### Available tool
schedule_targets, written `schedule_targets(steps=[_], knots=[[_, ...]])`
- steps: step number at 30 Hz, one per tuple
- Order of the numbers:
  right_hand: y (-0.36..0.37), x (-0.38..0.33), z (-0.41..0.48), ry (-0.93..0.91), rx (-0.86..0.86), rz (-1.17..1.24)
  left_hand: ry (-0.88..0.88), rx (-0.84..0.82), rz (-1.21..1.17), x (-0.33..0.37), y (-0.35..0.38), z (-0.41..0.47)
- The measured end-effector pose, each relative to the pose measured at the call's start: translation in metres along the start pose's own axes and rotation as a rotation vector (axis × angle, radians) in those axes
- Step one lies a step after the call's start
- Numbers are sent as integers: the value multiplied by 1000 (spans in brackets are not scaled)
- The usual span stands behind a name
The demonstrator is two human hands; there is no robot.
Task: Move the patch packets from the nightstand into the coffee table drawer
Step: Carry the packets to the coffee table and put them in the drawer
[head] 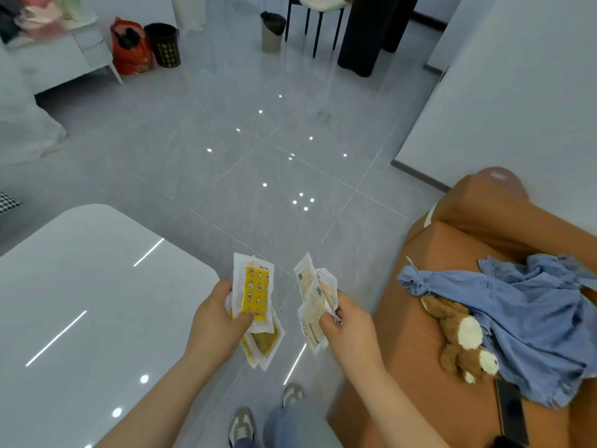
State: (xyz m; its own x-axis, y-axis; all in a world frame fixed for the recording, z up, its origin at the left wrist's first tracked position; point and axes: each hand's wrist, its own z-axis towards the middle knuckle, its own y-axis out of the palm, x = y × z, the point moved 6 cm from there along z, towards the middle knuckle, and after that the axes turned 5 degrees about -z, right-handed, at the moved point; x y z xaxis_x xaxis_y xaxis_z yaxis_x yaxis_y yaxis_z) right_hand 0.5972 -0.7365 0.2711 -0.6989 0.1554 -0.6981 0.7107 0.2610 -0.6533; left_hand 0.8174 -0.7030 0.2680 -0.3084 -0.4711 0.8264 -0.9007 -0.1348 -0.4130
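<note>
My left hand (217, 321) grips a fan of several patch packets (256, 294), white-edged with yellow patterned fronts facing me. My right hand (347, 321) pinches a second bunch of patch packets (313, 295), pale printed backs showing. Both bunches hang over the grey tiled floor in front of my body. The glossy white coffee table (80, 302) lies just left of my left hand; its drawer is not visible. The nightstand is not in view.
An orange sofa (420, 334) stands at the right with a blue garment (533, 312), a brown plush toy (458, 334) and a dark remote (510, 412) on it. My shoes (240, 428) are below. Far back stand bins, a red bag (130, 46) and a chair.
</note>
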Motion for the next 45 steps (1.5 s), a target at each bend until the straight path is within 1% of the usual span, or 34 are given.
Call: schedule_targets(steps=[5, 12, 19, 25, 30, 35, 45], knots=[[-4, -13, 79, -23, -39, -20, -21, 53, -9, 24, 1, 67], [-24, -45, 206, -121, -128, -39, -85, 148, -26, 66, 8, 158], [-25, -96, 313, -247, -267, -92, -165, 275, -58, 91, -8, 237], [6, -140, 392, -331, -335, -168, -237, 363, -116, 86, -31, 302], [41, -190, 447, -382, -408, -190, -325, 440, -150, 76, -70, 350], [80, -251, 490, -452, -495, -202, -357, 488, -203, 77, -115, 388], [175, -363, 559, -607, -694, -299, -476, 676, -321, 61, -205, 444]])
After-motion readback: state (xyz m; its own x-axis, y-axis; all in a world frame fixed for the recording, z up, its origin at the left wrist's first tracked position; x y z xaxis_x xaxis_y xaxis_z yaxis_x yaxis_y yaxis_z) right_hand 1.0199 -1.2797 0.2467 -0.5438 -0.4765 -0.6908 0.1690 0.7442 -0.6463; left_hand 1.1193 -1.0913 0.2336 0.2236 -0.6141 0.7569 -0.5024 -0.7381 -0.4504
